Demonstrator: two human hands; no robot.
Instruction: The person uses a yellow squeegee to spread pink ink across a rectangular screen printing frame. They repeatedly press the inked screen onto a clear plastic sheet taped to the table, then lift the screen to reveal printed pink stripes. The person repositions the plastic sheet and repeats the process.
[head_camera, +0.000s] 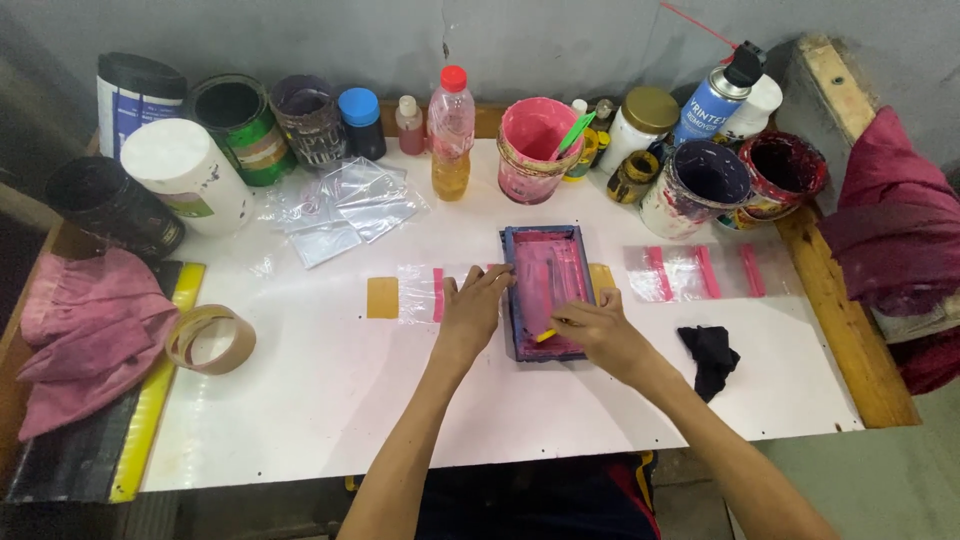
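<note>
Head view: a small blue-framed printing screen (546, 290), smeared pink, is laid flat mid-table (320, 400). Its left edge is pressed by the left hand (472, 312), fingers flat, nothing grasped. The right hand (598, 332) is closed round a yellow-handled squeegee (545, 335), largely hidden. A clear bag (425, 292) beneath is partly covered.

Screen frame (546, 290) sits mid counter (330, 400), cans and bottles lined up behind it, tape roll (211, 339) way off left, crumpled rag (712, 358) just right.
</note>
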